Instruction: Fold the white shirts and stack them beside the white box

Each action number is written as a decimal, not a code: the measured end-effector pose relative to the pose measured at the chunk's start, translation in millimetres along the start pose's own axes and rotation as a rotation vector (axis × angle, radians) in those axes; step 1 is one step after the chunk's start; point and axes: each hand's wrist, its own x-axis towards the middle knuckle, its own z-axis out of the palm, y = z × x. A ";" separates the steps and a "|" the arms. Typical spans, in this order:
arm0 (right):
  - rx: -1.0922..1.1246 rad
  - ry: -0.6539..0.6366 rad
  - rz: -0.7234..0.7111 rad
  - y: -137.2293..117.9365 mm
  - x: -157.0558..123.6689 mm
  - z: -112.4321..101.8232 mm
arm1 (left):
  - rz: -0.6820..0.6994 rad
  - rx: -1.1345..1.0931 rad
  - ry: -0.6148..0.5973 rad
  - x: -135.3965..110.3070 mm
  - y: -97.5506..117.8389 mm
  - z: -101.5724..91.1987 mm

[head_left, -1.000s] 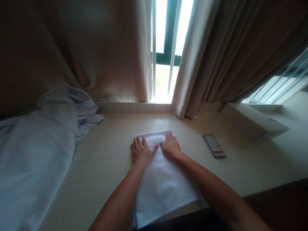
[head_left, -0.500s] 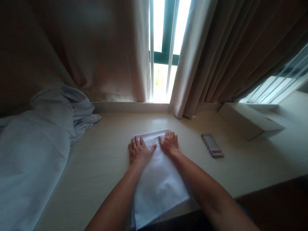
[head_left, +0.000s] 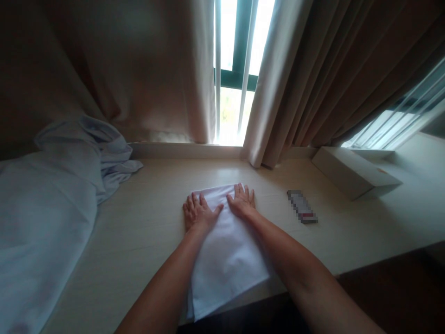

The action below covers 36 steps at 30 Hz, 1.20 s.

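Note:
A folded white cloth (head_left: 227, 260) lies on the pale wooden tabletop (head_left: 149, 236), its near end hanging slightly over the front edge. My left hand (head_left: 197, 215) lies flat on the cloth's far left part, fingers spread. My right hand (head_left: 242, 202) presses flat on the far right part, close beside the left. Both palms face down and hold nothing.
A heap of light blue fabric (head_left: 48, 199) covers the left of the table. A small blurred rectangular object (head_left: 301, 207) lies right of my hands. A white box (head_left: 352, 171) sits at the back right. Beige curtains (head_left: 299, 79) hang before a window behind the table.
Both hands stay flat on the far end of the cloth. The view has shifted slightly, with everything a little further left and up in the picture.

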 end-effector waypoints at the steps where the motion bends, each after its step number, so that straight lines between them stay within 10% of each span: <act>1: -0.014 0.018 -0.047 0.1 -4.5 -2.0 | 0.000 -0.002 0.004 0.2 -0.1 1.0; 6: -0.048 -0.004 -0.265 12.7 -65.8 -7.9 | 0.000 0.011 0.026 -0.3 0.4 1.5; 15: -0.041 -0.066 -0.235 61.0 -206.6 -20.0 | 0.012 0.005 -0.003 -1.1 1.7 -3.5; 22: -0.012 -0.021 -0.173 52.6 -211.1 -26.4 | 0.064 -0.070 -0.038 -10.6 -0.4 -41.4; 27: 0.001 -0.026 -0.157 50.1 -213.6 -30.4 | 0.585 -0.045 -0.034 -91.4 -17.2 -79.4; 31: 0.012 -0.073 -0.111 44.7 -215.0 -32.4 | 0.640 -0.022 -0.145 -146.1 -55.4 -74.9; 36: 0.021 -0.086 -0.102 40.4 -220.5 -28.5 | 0.554 0.021 -0.102 -153.1 -86.7 -59.4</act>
